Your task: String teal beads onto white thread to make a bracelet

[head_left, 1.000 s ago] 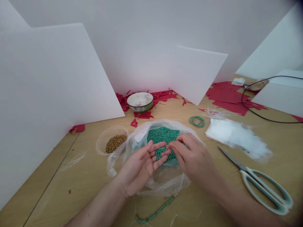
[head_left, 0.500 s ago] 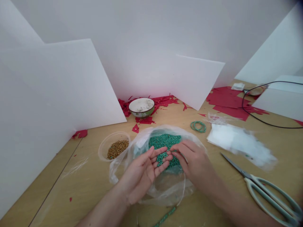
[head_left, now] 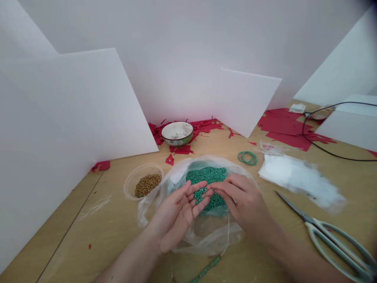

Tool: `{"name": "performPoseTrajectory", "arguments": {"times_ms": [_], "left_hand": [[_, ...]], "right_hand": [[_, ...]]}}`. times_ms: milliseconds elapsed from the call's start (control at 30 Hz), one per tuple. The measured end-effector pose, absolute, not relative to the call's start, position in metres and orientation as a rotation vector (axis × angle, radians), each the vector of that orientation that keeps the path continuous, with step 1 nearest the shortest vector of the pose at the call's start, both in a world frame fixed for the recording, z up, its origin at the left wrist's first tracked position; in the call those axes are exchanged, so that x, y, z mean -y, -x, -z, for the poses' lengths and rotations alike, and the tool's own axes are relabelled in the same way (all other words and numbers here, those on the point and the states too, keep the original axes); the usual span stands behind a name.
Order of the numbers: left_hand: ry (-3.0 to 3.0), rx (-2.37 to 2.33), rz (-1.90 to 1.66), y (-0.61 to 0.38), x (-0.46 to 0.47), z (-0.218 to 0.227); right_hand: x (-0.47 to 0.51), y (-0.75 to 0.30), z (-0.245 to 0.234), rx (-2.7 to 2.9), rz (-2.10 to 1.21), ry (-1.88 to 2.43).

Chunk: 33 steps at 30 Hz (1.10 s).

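Note:
Palm up, my left hand (head_left: 181, 218) is held over a clear plastic bag (head_left: 212, 239) of green beads (head_left: 207, 173), its fingers stretched out. Any beads lying on its fingertips are too small to make out. My right hand (head_left: 243, 200) pinches the end of a white thread, its fingertips meeting the left fingers; the very tip is hidden. Below the right hand the thread (head_left: 228, 232) hangs down to a strand of strung green beads (head_left: 206, 269) on the table near the bottom edge.
Left of the bag stands a clear tub (head_left: 128, 184) of gold-brown beads. Scissors (head_left: 312, 222) lie at right, near plastic packets (head_left: 297, 177). Behind are green bead rings (head_left: 247, 158), a bowl (head_left: 177, 134), red paper scraps (head_left: 282, 125), white boards (head_left: 79, 106) and a black cable (head_left: 306, 137).
My right fingertips have moved slightly left, closer onto the left fingertips. The left hand keeps its open pose. The whole view has shifted a little.

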<state>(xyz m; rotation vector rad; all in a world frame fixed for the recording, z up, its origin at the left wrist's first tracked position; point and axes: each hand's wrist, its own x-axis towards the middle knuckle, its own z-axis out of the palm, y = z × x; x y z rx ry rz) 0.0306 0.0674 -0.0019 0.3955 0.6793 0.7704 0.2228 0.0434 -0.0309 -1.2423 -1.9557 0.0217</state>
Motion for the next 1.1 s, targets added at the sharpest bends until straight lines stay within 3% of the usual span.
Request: {"name": "performPoseTrajectory", "arguments": {"times_ms": [433, 1100], "left_hand": [[-0.456, -0.720, -0.786, -0.0313, -0.0675, 0.0055], [-0.495, -0.686, -0.770, -0.0326, -0.0646, 0.0089]], "right_hand": [[-0.0409, -0.2192, 0.0240, 2.099, 0.246, 1.237], [-0.0418, -0.2182, 0.0273, 2.147, 0.118, 1.246]]}}
